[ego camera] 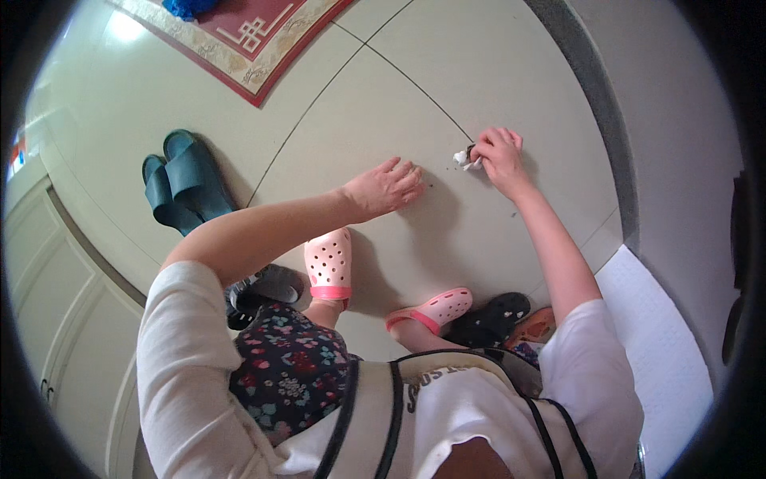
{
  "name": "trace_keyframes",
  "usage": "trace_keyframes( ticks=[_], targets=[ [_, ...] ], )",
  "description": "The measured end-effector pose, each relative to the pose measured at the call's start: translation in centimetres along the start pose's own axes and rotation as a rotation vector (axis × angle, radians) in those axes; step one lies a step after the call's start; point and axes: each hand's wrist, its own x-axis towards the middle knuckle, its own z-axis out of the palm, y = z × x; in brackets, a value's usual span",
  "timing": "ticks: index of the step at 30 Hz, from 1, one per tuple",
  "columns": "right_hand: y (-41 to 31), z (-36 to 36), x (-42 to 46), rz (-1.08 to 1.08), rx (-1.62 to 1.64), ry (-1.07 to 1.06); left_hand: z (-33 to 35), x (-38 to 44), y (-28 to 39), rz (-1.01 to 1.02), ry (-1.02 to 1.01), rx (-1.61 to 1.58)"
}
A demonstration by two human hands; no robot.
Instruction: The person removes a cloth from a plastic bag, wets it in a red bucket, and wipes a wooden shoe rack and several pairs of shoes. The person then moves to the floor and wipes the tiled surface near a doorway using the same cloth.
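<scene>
My right hand [501, 158] is low over the pale tiled floor [335, 179], its fingers closed on a crumpled white tissue [461, 158]. Something dark shows between the tissue and the fingers; I cannot tell what it is. Small dark crumbs [452, 168] lie on the tile beside the tissue. To the left, my left hand [386, 190] hovers palm down, fingers slightly bent and apart, with nothing seen in it. A dark speck [430, 185] lies just off its fingertips.
Teal slide sandals [191, 179] stand at left, near a white panelled cabinet door [72, 323]. A red patterned mat [257, 78] lies at the top. Pink clogs [328, 260] are on my feet. Black shoes [497, 317] are beside them. A grey baseboard [604, 114] edges the right wall.
</scene>
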Motion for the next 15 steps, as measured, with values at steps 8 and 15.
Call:
trace_keyframes(
  ticks=[8,15],
  targets=[
    [-5.7,2.1,16.6,-0.11,0.222,0.496,-2.9,-3.6,0.5,-0.188,-0.116,-0.443],
    [-10.2,8.8,22.5,-0.396,0.056,0.372,-6.1,-15.3,-0.8,-0.811,0.139,-0.258]
  ],
)
